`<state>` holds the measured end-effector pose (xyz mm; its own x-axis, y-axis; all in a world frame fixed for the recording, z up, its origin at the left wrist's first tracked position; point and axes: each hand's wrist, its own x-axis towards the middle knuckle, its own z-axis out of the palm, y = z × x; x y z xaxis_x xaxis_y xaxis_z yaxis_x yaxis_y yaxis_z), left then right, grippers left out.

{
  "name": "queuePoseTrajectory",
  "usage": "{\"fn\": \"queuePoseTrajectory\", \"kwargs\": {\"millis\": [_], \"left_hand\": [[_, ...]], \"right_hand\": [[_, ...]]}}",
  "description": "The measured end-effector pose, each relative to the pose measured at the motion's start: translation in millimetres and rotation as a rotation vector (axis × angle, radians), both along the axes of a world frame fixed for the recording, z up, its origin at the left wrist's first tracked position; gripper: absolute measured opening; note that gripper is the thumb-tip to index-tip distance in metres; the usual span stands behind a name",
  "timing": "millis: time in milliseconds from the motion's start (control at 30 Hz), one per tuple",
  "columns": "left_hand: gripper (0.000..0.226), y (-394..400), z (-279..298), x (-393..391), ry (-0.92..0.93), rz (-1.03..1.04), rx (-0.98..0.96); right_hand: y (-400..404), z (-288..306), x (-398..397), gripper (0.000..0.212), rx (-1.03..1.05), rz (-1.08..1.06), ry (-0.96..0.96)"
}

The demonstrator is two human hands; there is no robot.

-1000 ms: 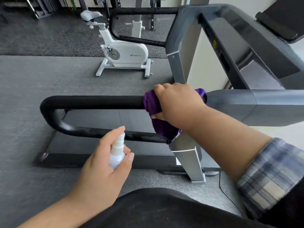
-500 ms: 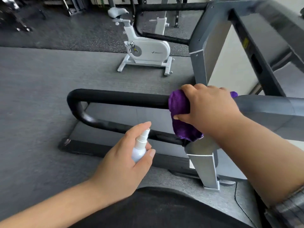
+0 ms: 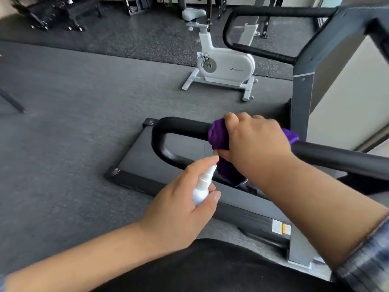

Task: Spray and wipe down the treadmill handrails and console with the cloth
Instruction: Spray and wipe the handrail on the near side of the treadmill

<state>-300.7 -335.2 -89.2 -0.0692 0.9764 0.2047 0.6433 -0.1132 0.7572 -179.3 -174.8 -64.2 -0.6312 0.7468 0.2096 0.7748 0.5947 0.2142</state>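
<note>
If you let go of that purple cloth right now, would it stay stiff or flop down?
It would probably flop. The purple cloth bends around the black handrail under the right hand, and its loose end hangs limp below. It looks light, so it might stay draped over the rail instead of sliding off.

Purple cloth (image 3: 219, 137) wrapped around black padded handrail (image 3: 183, 126).
</note>
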Motion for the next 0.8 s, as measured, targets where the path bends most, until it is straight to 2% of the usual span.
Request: {"fn": "queuePoseTrajectory", "kwargs": {"millis": [167,300,433,567,667,800], "left_hand": [[0.055,-6,-2,-62,-0.009,0.002,0.014],[0.055,-12,-6,-115,-0.036,0.011,0.014],[0.055,-13,-15,-159,-0.076,0.006,-0.003],[0.056,-7,-20,-192,-0.08,-0.068,-0.009],[0.058,-5,-22,-212,-0.058,-0.113,0.008],[0.059,-6,-24,-230,-0.052,-0.137,0.003]], "right_hand": [[-4,-1,-79,0.063,-0.027,0.08,0.001],[-6,4,-137,0.058,-0.058,0.14,-0.115],[-10,6,-190,0.031,-0.099,0.217,-0.345],[-9,-13,-232,0.012,-0.146,0.179,-0.533],[-6,-34,-251,0.016,-0.203,0.155,-0.649],[-8,-69,-267,0.022,-0.158,0.161,-0.78]]}}
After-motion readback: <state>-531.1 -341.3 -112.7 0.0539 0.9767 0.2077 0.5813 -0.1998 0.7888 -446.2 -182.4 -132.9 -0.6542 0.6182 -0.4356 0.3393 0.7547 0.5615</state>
